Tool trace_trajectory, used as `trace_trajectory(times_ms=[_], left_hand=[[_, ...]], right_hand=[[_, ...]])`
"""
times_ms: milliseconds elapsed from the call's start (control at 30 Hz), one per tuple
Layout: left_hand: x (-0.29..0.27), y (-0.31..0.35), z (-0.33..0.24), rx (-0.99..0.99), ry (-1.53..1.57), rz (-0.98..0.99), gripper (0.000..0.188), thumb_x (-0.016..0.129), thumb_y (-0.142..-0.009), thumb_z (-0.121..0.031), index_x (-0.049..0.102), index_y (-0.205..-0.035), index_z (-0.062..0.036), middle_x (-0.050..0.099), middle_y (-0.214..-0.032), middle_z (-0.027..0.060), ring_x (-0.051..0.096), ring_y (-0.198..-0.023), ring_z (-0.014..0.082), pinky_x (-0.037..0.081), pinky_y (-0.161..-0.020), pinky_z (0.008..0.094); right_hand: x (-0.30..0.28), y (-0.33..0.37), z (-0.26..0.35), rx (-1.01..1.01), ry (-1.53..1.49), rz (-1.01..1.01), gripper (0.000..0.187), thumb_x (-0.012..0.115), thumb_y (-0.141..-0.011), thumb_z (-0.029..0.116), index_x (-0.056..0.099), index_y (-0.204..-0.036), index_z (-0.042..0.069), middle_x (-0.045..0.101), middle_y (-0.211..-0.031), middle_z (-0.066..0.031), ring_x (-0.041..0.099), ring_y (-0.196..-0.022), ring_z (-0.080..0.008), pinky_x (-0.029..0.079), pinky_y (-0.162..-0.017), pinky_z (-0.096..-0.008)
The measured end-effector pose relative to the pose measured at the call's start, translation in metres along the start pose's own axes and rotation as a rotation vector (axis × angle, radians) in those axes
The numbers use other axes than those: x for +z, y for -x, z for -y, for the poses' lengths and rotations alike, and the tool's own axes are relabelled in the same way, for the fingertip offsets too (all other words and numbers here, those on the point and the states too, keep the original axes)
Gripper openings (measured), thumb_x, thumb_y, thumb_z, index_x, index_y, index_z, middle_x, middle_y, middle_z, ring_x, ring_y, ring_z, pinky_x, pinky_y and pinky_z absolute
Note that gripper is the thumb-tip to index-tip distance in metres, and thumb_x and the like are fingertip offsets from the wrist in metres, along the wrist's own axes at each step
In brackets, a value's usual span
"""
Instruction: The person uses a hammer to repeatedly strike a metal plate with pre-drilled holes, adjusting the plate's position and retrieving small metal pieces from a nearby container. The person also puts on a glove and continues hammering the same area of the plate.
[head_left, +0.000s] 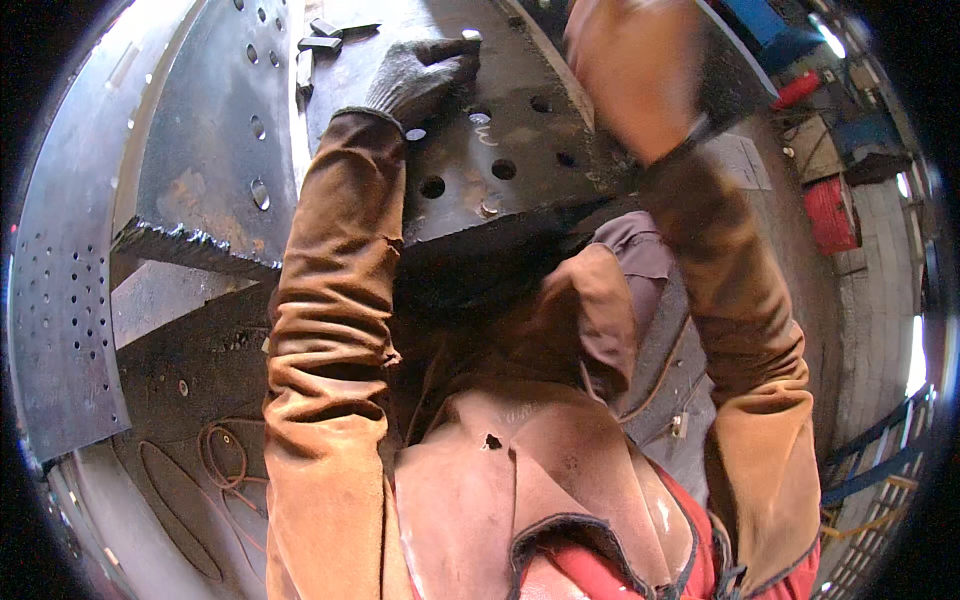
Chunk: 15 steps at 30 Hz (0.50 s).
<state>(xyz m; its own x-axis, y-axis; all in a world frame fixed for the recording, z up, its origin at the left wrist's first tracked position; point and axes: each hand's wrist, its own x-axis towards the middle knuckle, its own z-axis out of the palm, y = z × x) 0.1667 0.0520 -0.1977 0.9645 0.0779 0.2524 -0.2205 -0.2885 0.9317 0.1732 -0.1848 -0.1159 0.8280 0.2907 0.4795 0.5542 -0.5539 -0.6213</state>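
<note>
My left hand (425, 75), in a dark grey knit glove, is at the steel plate (450, 210) with several round holes. Its fingers are curled; a small pale tip shows at their end, and I cannot make out what they hold. Chalk-like marks are drawn on the plate near the holes. To the right, my right hand (640, 75) is raised beside the plate's right edge. Motion smears it, so its fingers and anything in them cannot be read. Brown leather sleeves cover both my forearms.
Several small dark metal bars (320, 43) lie left of my left hand. A thick holed plate (205, 190) with a rough-cut edge stands at left, beyond it another perforated plate (65, 330). An orange-brown cable (225, 460) coils on the floor. Red items (832, 215) lie at right.
</note>
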Motion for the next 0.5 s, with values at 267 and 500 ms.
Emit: trace_trajectory(times_ms=[267,500], left_hand=[[-0.003,-0.01,-0.001,0.13,0.131,-0.203,0.029,0.075,-0.091,-0.014,0.073,-0.115,0.0022,0.078,-0.094,0.0109,0.073,-0.086,0.0161,0.059,-0.074,0.0286],[0.003,-0.001,-0.02,0.156,-0.016,-0.11,0.029,0.076,-0.093,-0.019,0.075,-0.112,0.0013,0.077,-0.099,0.0091,0.07,-0.084,0.0134,0.056,-0.078,0.0288]], right_hand=[[-0.036,0.066,0.015,0.295,-0.569,0.161,0.042,0.061,-0.103,0.043,0.053,-0.085,0.006,0.043,-0.061,0.0042,0.037,-0.04,-0.0026,0.029,-0.035,-0.0221],[-0.034,0.094,0.005,0.354,-0.785,0.124,0.038,0.064,-0.102,0.038,0.055,-0.088,0.003,0.05,-0.061,0.0016,0.047,-0.043,-0.0057,0.035,-0.036,-0.0245]])
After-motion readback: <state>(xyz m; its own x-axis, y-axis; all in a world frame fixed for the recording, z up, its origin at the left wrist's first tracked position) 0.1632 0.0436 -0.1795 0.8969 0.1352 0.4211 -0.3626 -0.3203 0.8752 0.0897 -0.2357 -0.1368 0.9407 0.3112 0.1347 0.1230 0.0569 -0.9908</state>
